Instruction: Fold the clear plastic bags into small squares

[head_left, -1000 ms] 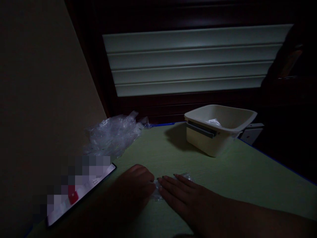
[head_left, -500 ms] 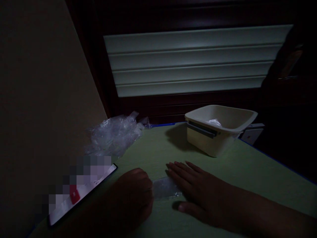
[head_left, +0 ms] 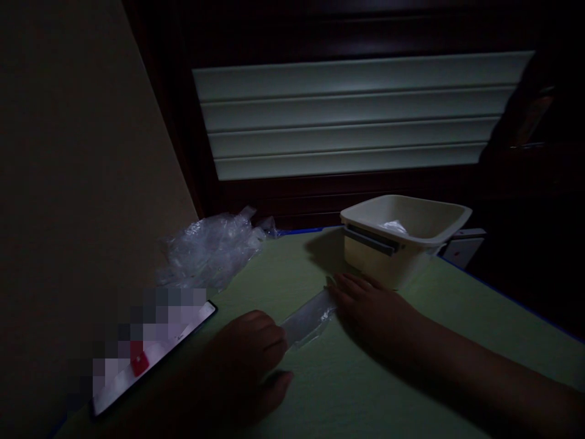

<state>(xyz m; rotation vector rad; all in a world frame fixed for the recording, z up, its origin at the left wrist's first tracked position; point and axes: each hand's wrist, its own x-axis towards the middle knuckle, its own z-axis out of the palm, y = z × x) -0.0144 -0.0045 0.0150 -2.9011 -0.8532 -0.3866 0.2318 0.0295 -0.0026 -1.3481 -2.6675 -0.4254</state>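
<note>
Dim light, plain wall (head_left: 68,152) left, pale slatted panel (head_left: 351,113), dark frame (head_left: 297,194), green tabletop (head_left: 292,268)

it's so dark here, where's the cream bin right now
In the head view, the cream bin sits right of centre on the green table, just beyond the right hand.

No lettering could be read; the small marks (head_left: 180,336) on the lit screen (head_left: 161,355) and its red patch (head_left: 139,364) were too blurred to decipher

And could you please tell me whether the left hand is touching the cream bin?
Apart: the head view plainly shows green tabletop between the left hand and the cream bin.
</note>
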